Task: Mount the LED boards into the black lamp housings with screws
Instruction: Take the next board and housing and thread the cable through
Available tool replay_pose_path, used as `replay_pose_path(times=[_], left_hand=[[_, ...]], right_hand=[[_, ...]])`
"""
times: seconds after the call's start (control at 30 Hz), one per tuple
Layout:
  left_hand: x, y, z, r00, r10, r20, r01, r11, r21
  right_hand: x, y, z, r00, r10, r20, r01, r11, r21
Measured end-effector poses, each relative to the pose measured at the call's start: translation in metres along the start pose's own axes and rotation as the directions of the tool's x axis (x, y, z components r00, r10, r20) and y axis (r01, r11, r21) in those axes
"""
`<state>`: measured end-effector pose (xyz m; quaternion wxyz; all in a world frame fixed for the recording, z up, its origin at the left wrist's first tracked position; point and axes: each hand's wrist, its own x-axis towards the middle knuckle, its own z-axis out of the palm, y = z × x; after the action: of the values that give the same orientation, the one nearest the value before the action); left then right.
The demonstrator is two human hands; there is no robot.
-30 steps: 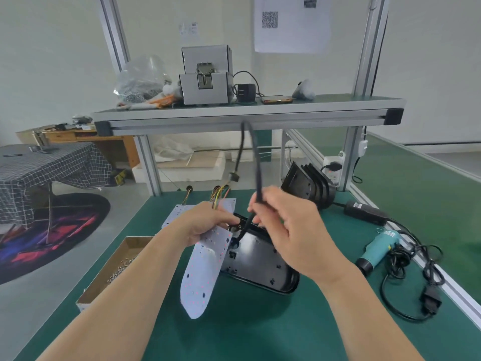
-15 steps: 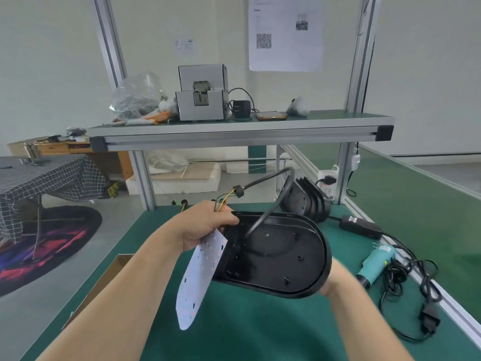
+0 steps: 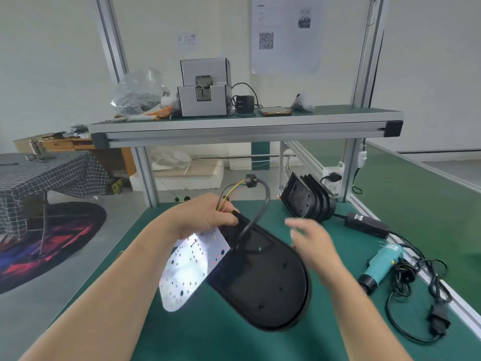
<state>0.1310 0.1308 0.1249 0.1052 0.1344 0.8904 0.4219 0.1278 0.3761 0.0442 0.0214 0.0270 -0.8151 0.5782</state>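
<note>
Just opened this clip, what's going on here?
A person at a green workbench is assembling a lamp. The left hand grips the top end of the white LED board along with the wires, right at the end of a black lamp housing. The board hangs to the housing's left, not yet seated in it. The right hand, blurred, is open beside the housing's right rim, holding nothing. More housings are stacked behind, and a teal heat gun lies at the right.

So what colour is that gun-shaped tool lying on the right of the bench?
The tool is teal with a black nozzle, seen best in the head view.
</note>
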Motion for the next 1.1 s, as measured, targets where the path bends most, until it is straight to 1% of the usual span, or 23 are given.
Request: replay_pose_path(times=[0.03, 0.07, 0.1, 0.2, 0.23, 0.27, 0.33, 0.37, 0.43, 0.5, 0.57, 0.6, 0.67, 0.77, 0.83, 0.9, 1.0, 1.07, 1.1], left_hand=[[0.0, 0.001, 0.002, 1.0, -0.003, 0.02, 0.002, 0.999, 0.045], [0.001, 0.001, 0.005, 0.999, -0.008, 0.04, 0.005, 0.997, 0.079], [0.002, 0.002, 0.008, 0.998, -0.013, 0.055, 0.007, 0.994, 0.105], [0.009, 0.004, 0.016, 0.997, -0.002, 0.078, -0.013, 0.98, 0.197], [0.011, 0.006, 0.018, 0.997, 0.004, 0.074, -0.021, 0.971, 0.239], [0.012, 0.006, 0.018, 0.998, 0.008, 0.064, -0.026, 0.96, 0.278], [0.015, 0.006, 0.015, 0.999, 0.028, 0.036, -0.038, 0.942, 0.333], [0.015, 0.005, 0.013, 0.999, 0.043, 0.014, -0.045, 0.937, 0.347], [0.017, 0.002, 0.009, 0.998, 0.061, -0.029, -0.048, 0.945, 0.325], [0.018, 0.002, 0.006, 0.996, 0.08, -0.038, -0.068, 0.964, 0.258], [0.021, 0.004, 0.007, 0.995, 0.099, -0.028, -0.093, 0.979, 0.181], [0.022, 0.004, 0.008, 0.994, 0.107, -0.031, -0.102, 0.984, 0.147], [0.024, 0.005, 0.009, 0.992, 0.111, -0.059, -0.106, 0.99, 0.089], [0.02, 0.005, 0.005, 0.997, 0.058, -0.045, -0.058, 0.998, 0.009], [0.015, 0.001, 0.002, 0.998, 0.014, -0.061, -0.013, 1.0, 0.008], [0.01, -0.003, 0.002, 0.992, -0.006, -0.124, 0.008, 1.0, 0.017], [0.004, -0.009, 0.006, 0.977, 0.049, -0.206, -0.04, 0.998, 0.048], [-0.001, -0.014, 0.008, 0.958, 0.041, -0.283, -0.028, 0.998, 0.05], [-0.003, -0.016, 0.008, 0.954, 0.028, -0.298, -0.022, 0.999, 0.026]], right_hand=[[0.003, -0.017, -0.009, 0.998, -0.059, -0.029, 0.062, 0.994, 0.091], [0.004, -0.035, -0.015, 0.996, -0.088, -0.015, 0.089, 0.978, 0.187], [0.005, -0.05, -0.021, 0.991, -0.13, 0.017, 0.124, 0.973, 0.197], [0.005, -0.077, -0.023, 0.943, -0.243, 0.228, 0.244, 0.969, 0.028], [0.005, -0.081, -0.023, 0.93, -0.245, 0.274, 0.257, 0.966, -0.009], [0.003, -0.085, -0.023, 0.92, -0.228, 0.319, 0.245, 0.969, -0.013], [-0.004, -0.078, -0.025, 0.87, -0.2, 0.451, 0.212, 0.977, 0.024], [-0.006, -0.07, -0.025, 0.845, -0.2, 0.496, 0.209, 0.977, 0.038], [-0.013, -0.056, -0.022, 0.833, -0.177, 0.524, 0.178, 0.983, 0.049], [-0.018, -0.044, -0.016, 0.822, -0.157, 0.547, 0.136, 0.988, 0.078], [-0.022, -0.037, -0.01, 0.804, -0.185, 0.565, 0.161, 0.983, 0.093], [-0.024, -0.033, -0.008, 0.802, -0.214, 0.557, 0.199, 0.976, 0.089], [-0.027, -0.029, -0.001, 0.836, -0.263, 0.481, 0.265, 0.962, 0.066], [-0.026, -0.02, 0.008, 0.913, -0.253, 0.319, 0.27, 0.963, -0.008], [-0.025, -0.013, 0.008, 0.944, -0.22, 0.248, 0.235, 0.971, -0.036], [-0.022, -0.008, 0.007, 0.969, -0.177, 0.174, 0.18, 0.984, 0.001], [-0.016, -0.005, 0.008, 0.992, -0.118, 0.042, 0.114, 0.989, 0.094], [-0.014, -0.006, 0.01, 0.993, -0.114, -0.025, 0.117, 0.973, 0.201], [-0.013, -0.005, 0.01, 0.991, -0.119, -0.057, 0.129, 0.964, 0.233]])
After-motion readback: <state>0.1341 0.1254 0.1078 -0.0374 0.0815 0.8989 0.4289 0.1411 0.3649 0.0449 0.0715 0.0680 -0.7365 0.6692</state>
